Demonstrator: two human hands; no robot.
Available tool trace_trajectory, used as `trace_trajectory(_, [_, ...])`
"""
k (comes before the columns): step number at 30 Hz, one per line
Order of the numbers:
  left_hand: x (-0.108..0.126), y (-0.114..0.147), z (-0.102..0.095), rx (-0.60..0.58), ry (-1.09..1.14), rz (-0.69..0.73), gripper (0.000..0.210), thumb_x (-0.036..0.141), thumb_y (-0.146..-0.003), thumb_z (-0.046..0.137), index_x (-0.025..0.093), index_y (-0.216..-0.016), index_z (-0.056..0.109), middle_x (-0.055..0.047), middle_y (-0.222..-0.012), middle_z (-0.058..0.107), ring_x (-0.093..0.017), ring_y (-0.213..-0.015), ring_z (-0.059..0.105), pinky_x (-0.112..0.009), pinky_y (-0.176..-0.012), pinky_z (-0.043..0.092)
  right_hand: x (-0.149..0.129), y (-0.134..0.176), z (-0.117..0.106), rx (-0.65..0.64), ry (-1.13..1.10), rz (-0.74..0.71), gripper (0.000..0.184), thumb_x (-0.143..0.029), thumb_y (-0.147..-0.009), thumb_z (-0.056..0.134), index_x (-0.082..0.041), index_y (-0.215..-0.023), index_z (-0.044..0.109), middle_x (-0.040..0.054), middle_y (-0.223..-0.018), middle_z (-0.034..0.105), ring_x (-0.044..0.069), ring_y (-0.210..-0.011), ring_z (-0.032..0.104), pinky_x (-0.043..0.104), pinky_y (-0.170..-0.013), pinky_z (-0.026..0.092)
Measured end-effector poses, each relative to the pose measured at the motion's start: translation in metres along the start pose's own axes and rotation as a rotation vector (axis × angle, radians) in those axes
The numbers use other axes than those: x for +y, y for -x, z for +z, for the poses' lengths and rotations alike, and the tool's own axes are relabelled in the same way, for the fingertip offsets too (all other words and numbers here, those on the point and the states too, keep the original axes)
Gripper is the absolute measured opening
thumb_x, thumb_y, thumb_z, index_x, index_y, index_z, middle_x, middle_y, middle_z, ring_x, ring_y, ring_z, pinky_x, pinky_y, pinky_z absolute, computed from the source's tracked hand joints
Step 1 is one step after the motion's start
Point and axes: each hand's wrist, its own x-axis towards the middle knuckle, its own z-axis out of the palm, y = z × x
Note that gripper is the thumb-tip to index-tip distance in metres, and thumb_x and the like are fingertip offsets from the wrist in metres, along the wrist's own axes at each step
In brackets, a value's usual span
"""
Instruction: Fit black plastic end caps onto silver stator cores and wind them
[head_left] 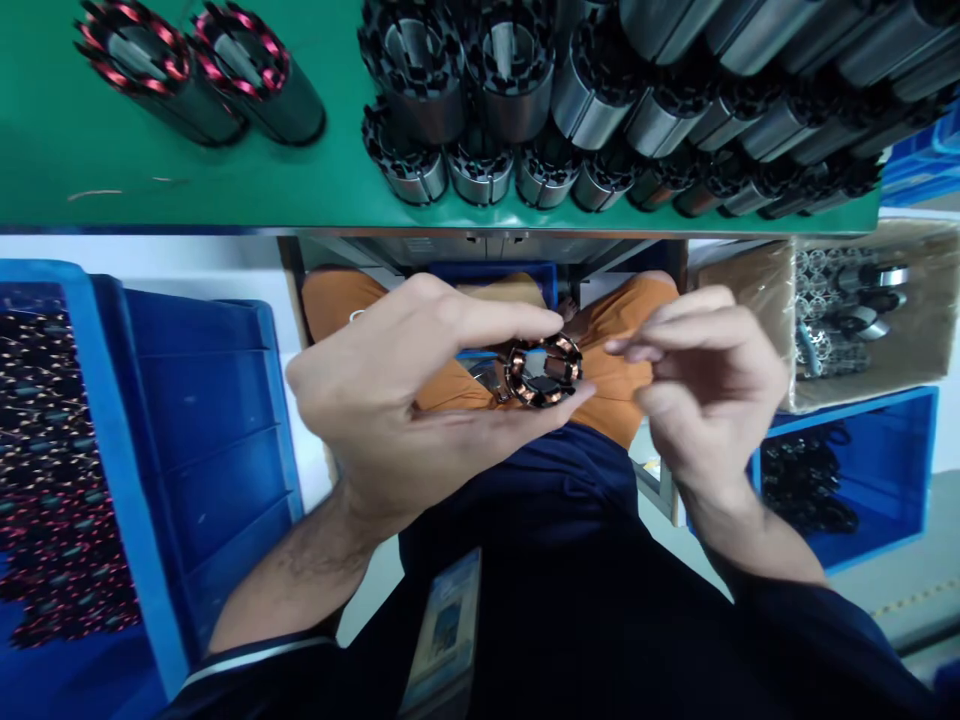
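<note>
My left hand (420, 390) grips a motor stator (541, 370) between its thumb and fingers, above my lap. Copper windings and black insulation ring the stator's open end, which faces me. To the right, a short gap from the stator, my right hand (705, 385) is closed with thumb and fingertips drawn together. Whatever those fingertips may hold is too small to see.
Rows of unwound stators (510, 100) and two with red windings (255, 75) occupy the green table (150, 190). On the left, a blue crate (127, 450) contains many wound stators. To the right are a lined carton (806, 385) of metal parts and a blue bin (892, 520) of black parts.
</note>
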Motion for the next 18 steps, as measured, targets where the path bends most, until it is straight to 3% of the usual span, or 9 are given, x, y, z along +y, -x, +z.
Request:
trace_trajectory(3, [-0.004, -0.004, 0.005, 0.156, -0.209, 0.245, 0.033, 0.05, -0.104, 0.105, 0.037, -0.131, 0.092, 0.007, -0.117, 0.094, -0.021, -0.099, 0.083, -0.046, -0.085, 0.066, 0.0, 0.006, 0.005, -0.098, 0.01, -0.072, 0.023, -0.047, -0.104, 0.104, -0.044, -0.126, 0.097, 0.0057, -0.115, 0.083, 0.03, -0.104, 0.08, 0.054, -0.097, 0.074])
trace_trajectory(7, [-0.009, -0.006, 0.009, 0.174, -0.226, 0.296, 0.039, 0.056, -0.107, 0.104, 0.032, -0.134, 0.089, 0.003, -0.12, 0.093, -0.022, -0.106, 0.085, -0.047, -0.091, 0.071, 0.001, 0.003, -0.001, -0.081, 0.085, -0.098, 0.012, -0.035, -0.105, 0.103, -0.043, -0.113, 0.099, 0.0049, -0.11, 0.083, 0.031, -0.104, 0.079, 0.059, -0.107, 0.075])
trace_trajectory(9, [-0.007, -0.006, 0.011, 0.136, -0.168, 0.239, 0.049, 0.065, -0.109, 0.1, 0.027, -0.136, 0.086, -0.001, -0.125, 0.091, -0.025, -0.116, 0.085, -0.045, -0.095, 0.073, -0.001, -0.001, -0.004, -0.059, 0.141, -0.098, 0.008, -0.043, -0.104, 0.104, -0.042, -0.11, 0.099, 0.007, -0.109, 0.083, 0.034, -0.107, 0.081, 0.064, -0.113, 0.075])
trace_trajectory(12, [0.004, -0.009, 0.019, 0.024, -0.053, 0.049, 0.061, 0.08, -0.113, 0.087, 0.024, -0.136, 0.082, -0.007, -0.135, 0.087, -0.031, -0.137, 0.082, -0.045, -0.102, 0.076, -0.006, -0.001, -0.001, -0.006, 0.124, 0.007, 0.018, -0.056, -0.106, 0.101, -0.039, -0.105, 0.098, 0.0091, -0.109, 0.083, 0.037, -0.11, 0.084, 0.064, -0.111, 0.077])
trace_trajectory(16, [0.017, -0.018, 0.034, -0.015, 0.034, -0.048, 0.058, 0.079, -0.116, 0.082, 0.025, -0.134, 0.079, -0.011, -0.143, 0.084, -0.034, -0.147, 0.079, -0.046, -0.108, 0.077, -0.005, 0.007, 0.02, -0.088, -0.198, 0.258, 0.029, -0.054, -0.108, 0.1, -0.042, -0.133, 0.095, 0.0026, -0.122, 0.09, 0.025, -0.1, 0.087, 0.048, -0.098, 0.08])
trace_trajectory(18, [0.016, -0.022, 0.038, -0.011, 0.042, -0.06, 0.053, 0.076, -0.117, 0.083, 0.025, -0.133, 0.078, -0.011, -0.144, 0.083, -0.035, -0.147, 0.079, -0.047, -0.109, 0.077, 0.0, 0.013, 0.031, -0.14, -0.349, 0.322, 0.037, -0.05, -0.105, 0.104, -0.042, -0.139, 0.094, 0.0005, -0.127, 0.092, 0.023, -0.105, 0.088, 0.044, -0.101, 0.08])
